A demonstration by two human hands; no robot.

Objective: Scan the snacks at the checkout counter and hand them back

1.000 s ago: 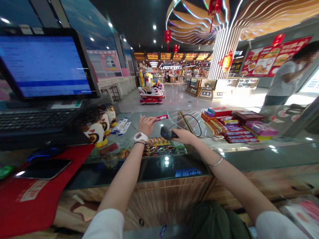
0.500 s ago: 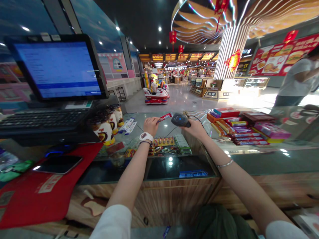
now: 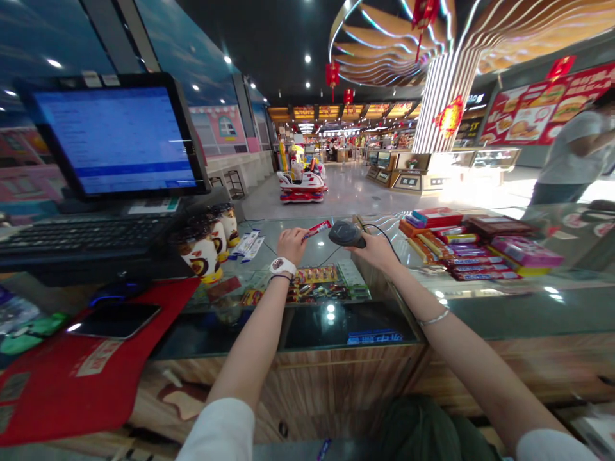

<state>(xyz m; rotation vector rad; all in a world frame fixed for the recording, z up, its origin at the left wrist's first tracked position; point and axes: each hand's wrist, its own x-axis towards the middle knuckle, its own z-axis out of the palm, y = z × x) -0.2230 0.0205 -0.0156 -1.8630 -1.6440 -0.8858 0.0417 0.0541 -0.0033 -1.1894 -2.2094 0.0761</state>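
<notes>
A black-framed touchscreen monitor (image 3: 115, 134) stands at far left above a black keyboard (image 3: 86, 235), with a black smartphone (image 3: 115, 319) lying on a red mat (image 3: 72, 378). White-and-brown snack cups (image 3: 199, 253) line the glass-topped wooden surface (image 3: 346, 325). The left hand (image 3: 291, 246) pinches a red-wrapped snack bar (image 3: 317, 229), its grip apparently closed on the bar's end, though the fingers are hard to make out. Past them, a red-and-white children's ride (image 3: 302, 187) sits on the glossy mall floor (image 3: 355, 192). The right hand (image 3: 377, 251) has its grip clamped around a black handheld barcode scanner (image 3: 346, 234), just beside the bar. Further right lie stacked boxes of candy bars (image 3: 461, 246), and a person in a white T-shirt (image 3: 567, 150) stands beyond the surface.
</notes>
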